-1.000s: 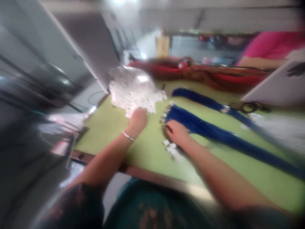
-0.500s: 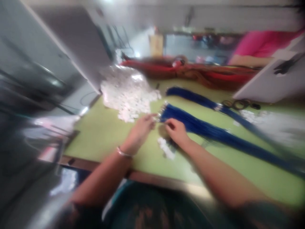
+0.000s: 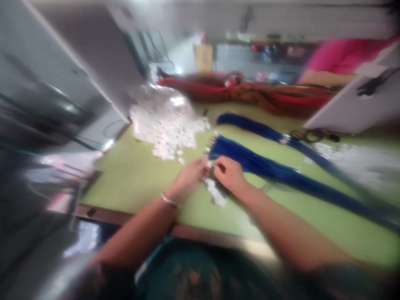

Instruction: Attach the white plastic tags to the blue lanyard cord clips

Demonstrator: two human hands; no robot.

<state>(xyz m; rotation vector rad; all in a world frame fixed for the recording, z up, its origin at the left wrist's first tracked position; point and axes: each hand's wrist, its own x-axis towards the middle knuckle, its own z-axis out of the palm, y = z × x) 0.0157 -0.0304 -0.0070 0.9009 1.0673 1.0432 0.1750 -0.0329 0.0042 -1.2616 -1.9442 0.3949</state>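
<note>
My left hand [image 3: 194,174] is closed, its thumb and fingertips pinching a small white connector [image 3: 209,164]. Just to the right, my right hand [image 3: 230,173] also pinches, its fingertips almost touching that connector. A thin wire seems to be in them, mostly hidden by the fingers and blur. Behind the right hand a bundle of blue wires [image 3: 265,163] lies across the table, its tipped ends fanned out near my fingertips. Several white connectors [image 3: 216,195] lie in a short row just below my hands.
A clear plastic bag [image 3: 162,112] spills white connectors at the back left of the green table [image 3: 125,179]. A second blue wire bundle [image 3: 250,126] lies behind, near black-handled scissors [image 3: 314,135]. Red and brown wires [image 3: 265,92] run across the back. A person's pink sleeve [image 3: 337,58] shows beyond.
My left hand has moved slightly right and toward me, closer to my right fingertips. A white connector now shows between the hands. One or two loose connectors appear where the left hand was.
</note>
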